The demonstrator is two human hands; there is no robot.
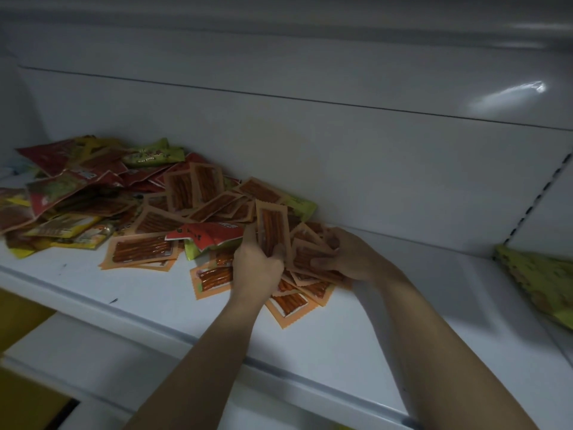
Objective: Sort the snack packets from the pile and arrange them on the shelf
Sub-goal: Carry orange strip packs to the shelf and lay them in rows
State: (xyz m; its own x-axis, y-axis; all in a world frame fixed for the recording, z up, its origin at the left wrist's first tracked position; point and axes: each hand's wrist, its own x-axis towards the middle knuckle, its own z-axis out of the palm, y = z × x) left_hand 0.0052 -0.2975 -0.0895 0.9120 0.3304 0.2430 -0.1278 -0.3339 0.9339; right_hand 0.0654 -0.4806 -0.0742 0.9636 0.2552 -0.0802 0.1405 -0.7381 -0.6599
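My left hand (pixel 257 266) pinches one orange packet (pixel 272 228) at the pile's (pixel 93 197) edge on the shelf (pixel 310 342), so I should square it against the matching stack (pixel 308 259) my right hand (pixel 347 259) grips.

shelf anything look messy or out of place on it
Yes. The snack packets lie in a jumbled heap on the shelf, kinds mixed and at all angles. A red packet sits bent among the orange packets. The left hand and right hand each hold orange ones.
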